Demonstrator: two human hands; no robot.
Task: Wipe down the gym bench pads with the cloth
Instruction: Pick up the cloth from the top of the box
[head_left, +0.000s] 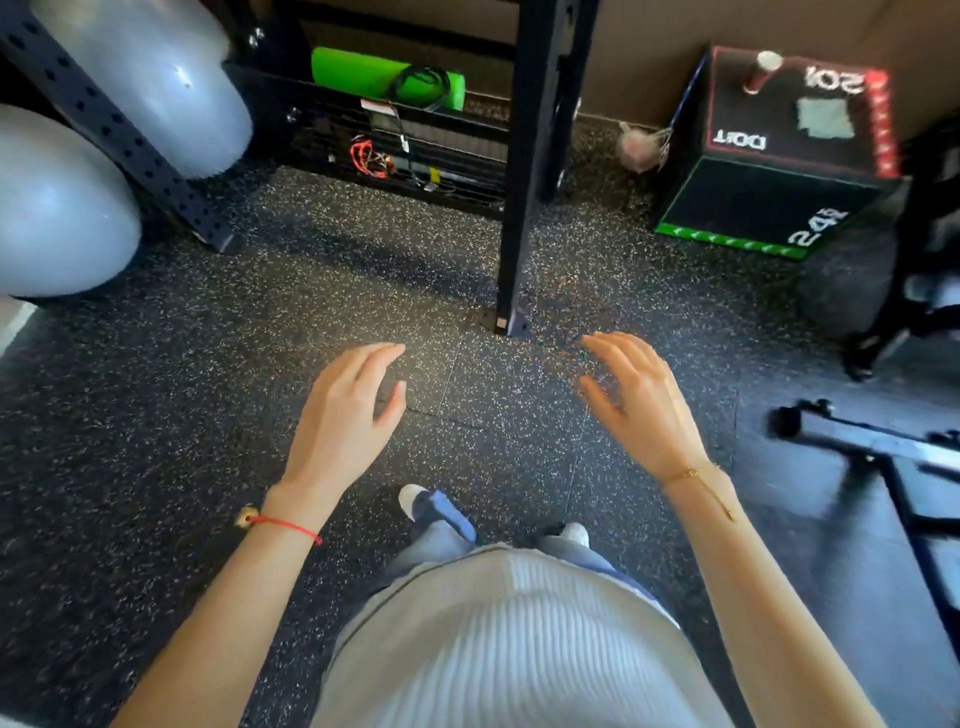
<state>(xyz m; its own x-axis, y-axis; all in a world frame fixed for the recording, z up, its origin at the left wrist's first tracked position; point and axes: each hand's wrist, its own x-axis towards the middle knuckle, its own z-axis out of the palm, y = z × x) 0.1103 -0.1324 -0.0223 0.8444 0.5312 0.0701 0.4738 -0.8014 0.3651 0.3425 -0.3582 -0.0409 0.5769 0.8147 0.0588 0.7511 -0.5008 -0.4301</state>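
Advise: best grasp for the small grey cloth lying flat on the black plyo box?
Pinch the grey square cloth at its near edge, coming from above with the right hand, probably. It lies flat on top of the black plyo box, so only an edge can be lifted. Both hands are empty.

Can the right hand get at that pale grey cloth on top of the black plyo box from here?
Probably not yet: the open right hand hangs over bare floor, and the pale grey cloth lies well beyond it on the black plyo box.
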